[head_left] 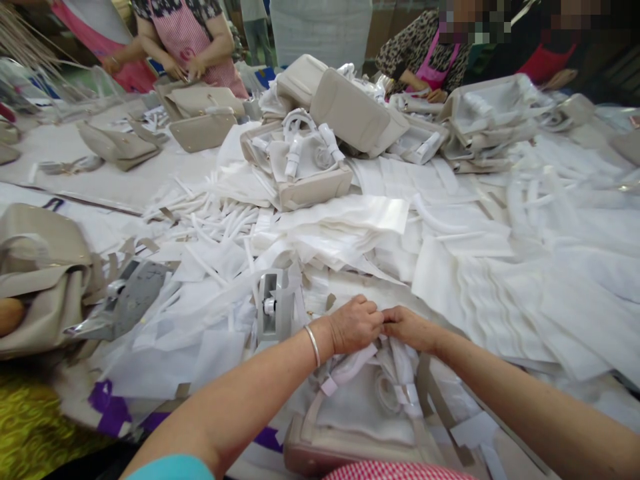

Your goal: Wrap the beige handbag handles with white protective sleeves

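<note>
A beige handbag (360, 450) lies in front of me at the table's near edge. White foam wrapping (353, 367) covers its handles, held by bands of clear tape. My left hand (356, 325), with a bangle at the wrist, is closed at the top of the wrapped handle. Meeting it there, fingertips together, my right hand (407, 328) pinches the same spot. The exact bit between the fingers is hidden. Just left of my left hand stands a grey tape dispenser (275, 307).
Wrapped beige handbags (310, 177) are piled mid-table. White foam sheets (500, 293) spread to the right, foam strips (220, 220) to the left. Another handbag (45, 280) sits at far left, near a grey metal tape holder (133, 300). Co-workers (190, 40) stand across the table.
</note>
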Motion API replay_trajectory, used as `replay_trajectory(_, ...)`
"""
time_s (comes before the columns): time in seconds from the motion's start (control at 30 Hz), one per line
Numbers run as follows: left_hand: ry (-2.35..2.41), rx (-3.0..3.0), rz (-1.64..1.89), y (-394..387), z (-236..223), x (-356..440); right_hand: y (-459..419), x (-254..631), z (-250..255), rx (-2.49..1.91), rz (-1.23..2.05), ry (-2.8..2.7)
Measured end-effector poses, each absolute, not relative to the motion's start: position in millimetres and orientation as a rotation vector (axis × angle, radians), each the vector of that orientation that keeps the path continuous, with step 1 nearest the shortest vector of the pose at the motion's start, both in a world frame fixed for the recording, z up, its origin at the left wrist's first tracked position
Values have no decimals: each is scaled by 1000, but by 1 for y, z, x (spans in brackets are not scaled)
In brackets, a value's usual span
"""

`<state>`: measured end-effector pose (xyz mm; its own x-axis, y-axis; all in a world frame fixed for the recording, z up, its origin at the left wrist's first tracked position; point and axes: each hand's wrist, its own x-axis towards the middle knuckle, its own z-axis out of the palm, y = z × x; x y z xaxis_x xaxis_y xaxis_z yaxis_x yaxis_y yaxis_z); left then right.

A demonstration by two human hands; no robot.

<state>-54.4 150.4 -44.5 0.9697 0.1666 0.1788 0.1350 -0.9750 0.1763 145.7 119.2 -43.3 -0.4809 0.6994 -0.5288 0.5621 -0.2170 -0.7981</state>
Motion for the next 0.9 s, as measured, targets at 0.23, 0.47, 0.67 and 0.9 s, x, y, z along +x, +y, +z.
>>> replay_trajectory(0.23, 293, 2978, 286, 154, -39, -62, 118, 144, -43, -1557, 1774, -1901)
replay_trajectory(0.47, 481, 2985, 239, 156, -37, -67, 116, 143, -38, -1561, 1776, -1880)
replay_trajectory(0.67, 451, 2987, 257, 156, -42, -61, 115, 143, -37, -1549, 1791, -1822)
replay_trajectory(0.9, 420, 2977, 266, 155, -39, -58, 118, 141, -36, -1564, 1753, -1911)
